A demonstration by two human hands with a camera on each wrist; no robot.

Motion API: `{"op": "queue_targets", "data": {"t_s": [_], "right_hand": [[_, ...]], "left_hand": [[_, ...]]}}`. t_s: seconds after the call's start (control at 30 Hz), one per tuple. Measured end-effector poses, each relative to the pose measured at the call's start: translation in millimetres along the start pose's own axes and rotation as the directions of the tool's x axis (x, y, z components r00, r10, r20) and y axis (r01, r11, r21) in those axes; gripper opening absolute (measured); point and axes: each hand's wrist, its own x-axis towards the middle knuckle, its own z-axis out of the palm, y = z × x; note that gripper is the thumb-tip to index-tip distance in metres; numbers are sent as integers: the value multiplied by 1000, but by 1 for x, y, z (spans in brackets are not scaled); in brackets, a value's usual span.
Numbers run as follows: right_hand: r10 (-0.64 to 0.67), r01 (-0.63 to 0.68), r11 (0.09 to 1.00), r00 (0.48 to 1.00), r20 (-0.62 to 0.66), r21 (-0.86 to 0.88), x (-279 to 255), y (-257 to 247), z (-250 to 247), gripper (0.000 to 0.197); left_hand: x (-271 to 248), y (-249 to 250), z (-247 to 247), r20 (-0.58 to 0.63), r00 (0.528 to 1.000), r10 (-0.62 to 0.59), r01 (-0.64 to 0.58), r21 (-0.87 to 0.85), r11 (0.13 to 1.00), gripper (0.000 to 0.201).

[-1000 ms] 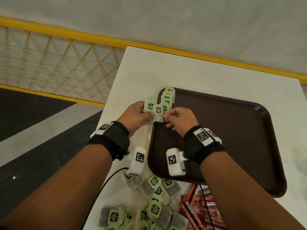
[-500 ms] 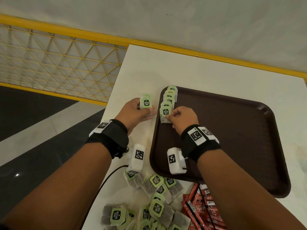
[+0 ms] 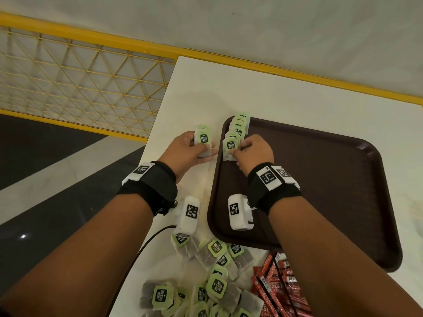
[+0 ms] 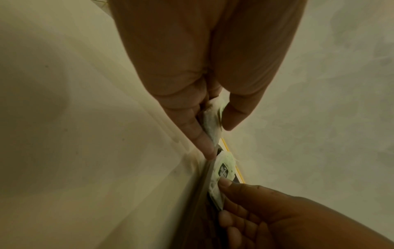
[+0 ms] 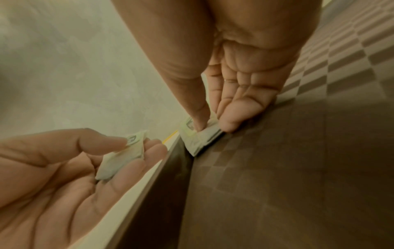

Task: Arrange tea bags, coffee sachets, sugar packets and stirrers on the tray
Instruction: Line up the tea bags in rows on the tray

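Here your white table (image 3: 263,94) carries the brown tray (image 3: 332,191), and everything below is placed against that tray. A row of tea bags (image 3: 238,128) stands on edge along the tray's left rim, running from its far left corner toward you. Off the tray's near edge, on the table, lies the loose pile of tea bags (image 3: 206,282), with the red coffee sachets (image 3: 277,287) just to the right of that pile, beside the tray's near rim.

Your right hand (image 3: 254,154) sits inside the tray at its left rim, thumb and fingers pinching the front tea bag (image 3: 230,147) at the near end of the row; the right wrist view shows that bag's lower corner down on the tray floor. Your left hand (image 3: 190,152) is just outside the left rim, over the table, thumb and fingers gripping a small stack of tea bags (image 3: 203,139). The two hands are close but apart, with the rim between them.
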Motion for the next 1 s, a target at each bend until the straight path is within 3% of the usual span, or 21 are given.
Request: {"op": "queue_targets", "data": {"t_s": [0.23,0.5,0.6,0.7,0.8,1.0], "right_hand": [[16,-13,1000,993,-120,24,14,-19,-12,27],[39,-37,999,998,-39,34,18,-31,-14,31],[19,-16,999,997,-73,44,9,-24,-19,29],[-33,28,996,998,-55,-83,-4,-12,-24,17],[-67,79,977,996,66,-198,-15,-6,-22,21],[-74,109,938,990,117,-328,-18,-7,-21,18]], "left_hand": [[0,4,2,13,1000,-24,24,-33,999,31],[-2,5,4,9,999,-34,34,-29,999,32],[-2,5,4,0,1000,-23,23,-23,999,31],[-2,6,4,-14,1000,-17,17,-35,999,30],[-2,7,6,-17,1000,-9,8,-25,1000,30],[-4,5,9,-16,1000,-11,10,-29,1000,28]]}}
